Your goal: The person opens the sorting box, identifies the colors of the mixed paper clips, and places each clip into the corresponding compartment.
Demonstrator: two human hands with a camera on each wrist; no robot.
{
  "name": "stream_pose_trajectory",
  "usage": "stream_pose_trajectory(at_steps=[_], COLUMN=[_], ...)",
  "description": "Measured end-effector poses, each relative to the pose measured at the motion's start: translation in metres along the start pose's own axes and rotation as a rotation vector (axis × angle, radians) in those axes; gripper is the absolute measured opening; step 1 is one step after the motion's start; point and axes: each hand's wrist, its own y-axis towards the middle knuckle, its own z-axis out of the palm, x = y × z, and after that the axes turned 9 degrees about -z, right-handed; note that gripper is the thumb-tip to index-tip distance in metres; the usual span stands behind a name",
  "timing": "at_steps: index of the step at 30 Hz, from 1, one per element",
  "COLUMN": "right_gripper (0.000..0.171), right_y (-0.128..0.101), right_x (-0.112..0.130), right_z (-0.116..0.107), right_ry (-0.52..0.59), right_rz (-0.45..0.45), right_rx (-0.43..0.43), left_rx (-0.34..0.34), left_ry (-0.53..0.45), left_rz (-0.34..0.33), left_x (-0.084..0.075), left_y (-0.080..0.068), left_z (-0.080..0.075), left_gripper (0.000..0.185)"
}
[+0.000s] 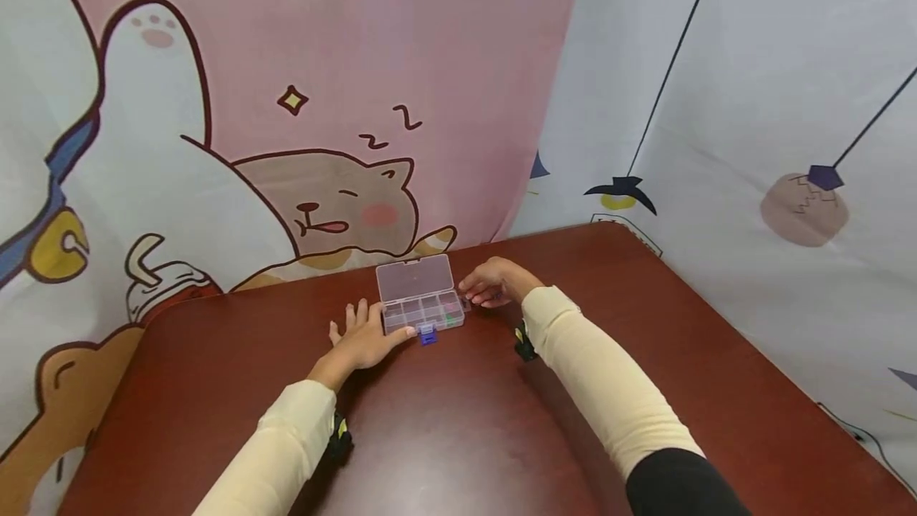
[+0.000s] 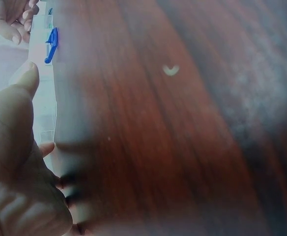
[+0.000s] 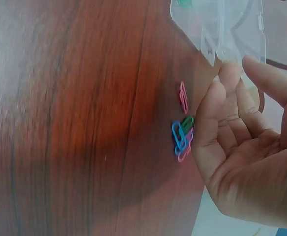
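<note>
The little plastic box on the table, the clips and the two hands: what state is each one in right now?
Plastic box: lid open, tilted back; blue latch undone at the front.
Paper clips: loose on the table, beside the right fingers.
Left hand: flat, fingers straight, thumb against the box.
Right hand: fingers loosely curled at the box's right end, holding nothing.

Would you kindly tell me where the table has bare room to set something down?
The table is bare right of the right hand and in front between the sleeves. It is crowded around the clear box: left hand beside it, paper clips by the right hand.
</note>
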Motion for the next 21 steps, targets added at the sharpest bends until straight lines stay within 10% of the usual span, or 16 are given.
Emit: stream_pose_trajectory(at_steps=[21], right_gripper=[0.025], right_y=[-0.001], right_x=[-0.026], right_z=[-0.053], right_ry=[-0.031], right_rz=[0.06], right_rx=[-0.043], left_rx=[-0.016], left_ry=[0.01], left_rz=[-0.002], left_x=[-0.002], left_y=[0.002], left_z=[-0.003], left_gripper=[0.087])
